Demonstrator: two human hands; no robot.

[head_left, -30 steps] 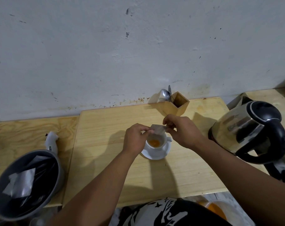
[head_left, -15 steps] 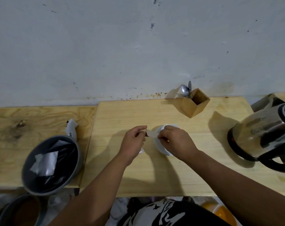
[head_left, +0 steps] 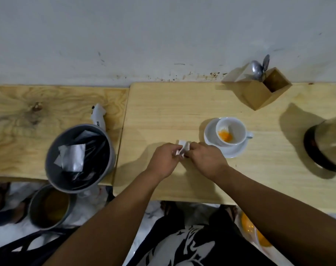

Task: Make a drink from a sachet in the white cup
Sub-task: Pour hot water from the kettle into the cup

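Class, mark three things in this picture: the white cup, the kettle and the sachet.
white cup (head_left: 237, 126): head view, bare inner wall.
kettle (head_left: 328, 143): head view, steel side.
sachet (head_left: 183, 146): head view, folded paper between both hands.

table (head_left: 163, 104) bare left of cup (head_left: 231, 131); kettle (head_left: 325, 148) right

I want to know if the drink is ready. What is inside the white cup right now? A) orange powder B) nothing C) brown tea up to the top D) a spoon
A: a small heap of orange powder lies dry at the bottom of the white cup.
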